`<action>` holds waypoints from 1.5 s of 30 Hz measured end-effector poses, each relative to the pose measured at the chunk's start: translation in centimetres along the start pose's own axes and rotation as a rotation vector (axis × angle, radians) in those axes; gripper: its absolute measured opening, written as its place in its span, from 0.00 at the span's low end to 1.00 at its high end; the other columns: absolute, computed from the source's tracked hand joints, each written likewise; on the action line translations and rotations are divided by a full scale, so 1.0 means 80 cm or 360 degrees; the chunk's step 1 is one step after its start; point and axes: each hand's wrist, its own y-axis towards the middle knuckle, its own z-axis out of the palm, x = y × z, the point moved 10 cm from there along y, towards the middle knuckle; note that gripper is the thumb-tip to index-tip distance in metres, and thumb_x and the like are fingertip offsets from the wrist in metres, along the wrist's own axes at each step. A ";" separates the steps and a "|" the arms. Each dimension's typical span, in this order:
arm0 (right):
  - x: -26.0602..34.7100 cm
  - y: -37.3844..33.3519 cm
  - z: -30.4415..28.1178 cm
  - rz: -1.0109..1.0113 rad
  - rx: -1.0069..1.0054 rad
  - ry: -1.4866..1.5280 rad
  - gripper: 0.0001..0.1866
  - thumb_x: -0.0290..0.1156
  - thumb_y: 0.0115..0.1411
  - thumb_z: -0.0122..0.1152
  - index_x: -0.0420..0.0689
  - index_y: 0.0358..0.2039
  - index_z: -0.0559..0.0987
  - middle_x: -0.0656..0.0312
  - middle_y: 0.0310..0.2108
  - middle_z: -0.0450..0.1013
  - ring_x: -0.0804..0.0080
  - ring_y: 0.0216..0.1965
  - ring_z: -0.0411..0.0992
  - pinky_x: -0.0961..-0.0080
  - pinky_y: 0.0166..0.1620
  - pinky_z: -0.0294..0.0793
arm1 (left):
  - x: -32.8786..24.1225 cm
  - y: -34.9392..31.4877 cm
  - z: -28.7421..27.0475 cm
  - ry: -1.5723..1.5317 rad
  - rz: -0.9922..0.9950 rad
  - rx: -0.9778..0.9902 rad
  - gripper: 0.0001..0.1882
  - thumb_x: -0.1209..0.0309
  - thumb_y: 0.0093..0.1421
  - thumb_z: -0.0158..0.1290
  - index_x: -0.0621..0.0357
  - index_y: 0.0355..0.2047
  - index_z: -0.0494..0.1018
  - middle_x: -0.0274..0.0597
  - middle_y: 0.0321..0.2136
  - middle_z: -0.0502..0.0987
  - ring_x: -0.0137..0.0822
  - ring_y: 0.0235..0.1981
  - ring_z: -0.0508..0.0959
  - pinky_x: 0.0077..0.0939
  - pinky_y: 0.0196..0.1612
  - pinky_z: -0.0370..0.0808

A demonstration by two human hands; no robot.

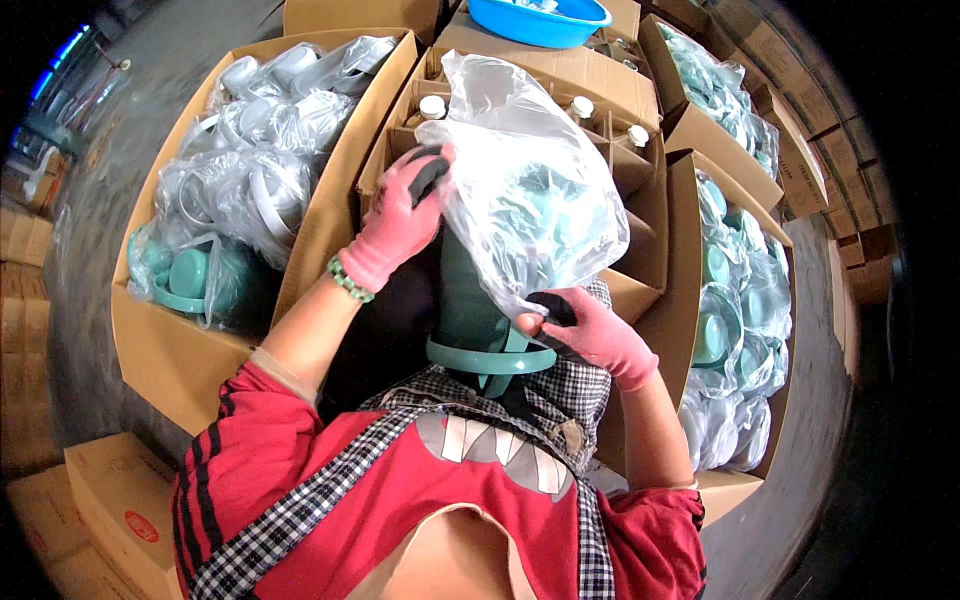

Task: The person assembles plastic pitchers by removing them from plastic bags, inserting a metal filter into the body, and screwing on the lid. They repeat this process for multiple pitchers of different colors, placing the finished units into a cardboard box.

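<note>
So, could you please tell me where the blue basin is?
In the head view, the blue basin is at the top edge, right of centre, beyond the white-capped bottles and the clear bag held by the left hand and right hand.

From where I stand, the person in the red top is handling a clear plastic bag draped over the upper part of a green container. The left hand, gloved in pink and black, grips the bag's left edge; the right hand, gloved alike, pinches its lower edge. A round green band circles the container's near end. Beyond sits a divided carton with white-capped bottles, flanked by cartons of bagged goods, and a blue basin stands behind.
</note>
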 end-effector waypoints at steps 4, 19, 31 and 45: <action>-0.054 0.000 0.015 0.0031 0.0236 -0.0218 0.23 0.36 0.46 0.58 0.38 0.41 0.70 0.51 0.35 0.70 0.64 0.38 0.69 0.74 0.43 0.66 | -0.029 -0.089 0.021 0.0733 0.0628 0.0739 0.12 0.73 0.39 0.52 0.60 0.27 0.69 0.50 0.34 0.68 0.50 0.39 0.67 0.38 0.45 0.65; -0.132 0.056 -0.022 0.0020 -0.0142 -0.0402 0.16 0.30 0.47 0.55 0.37 0.37 0.70 0.48 0.35 0.69 0.58 0.40 0.67 0.70 0.45 0.64 | 0.096 -0.079 0.096 0.1963 0.0694 0.1230 0.05 0.70 0.51 0.40 0.52 0.25 0.66 0.37 0.26 0.69 0.34 0.31 0.68 0.34 0.37 0.64; -0.014 -0.069 0.059 -0.0452 -0.0310 -0.0471 0.21 0.36 0.44 0.62 0.39 0.36 0.70 0.53 0.34 0.68 0.60 0.38 0.67 0.68 0.46 0.61 | -0.040 -0.142 0.033 -0.0452 -0.0154 0.1502 0.09 0.71 0.47 0.49 0.64 0.28 0.68 0.50 0.26 0.70 0.48 0.30 0.71 0.33 0.34 0.68; -0.035 -0.053 0.093 -0.0142 -0.0249 -0.0625 0.21 0.30 0.29 0.64 0.39 0.28 0.71 0.52 0.30 0.68 0.53 0.37 0.65 0.63 0.44 0.62 | -0.020 -0.150 0.055 -0.0132 -0.0301 0.0963 0.14 0.64 0.51 0.49 0.64 0.32 0.69 0.48 0.29 0.72 0.44 0.31 0.72 0.27 0.35 0.69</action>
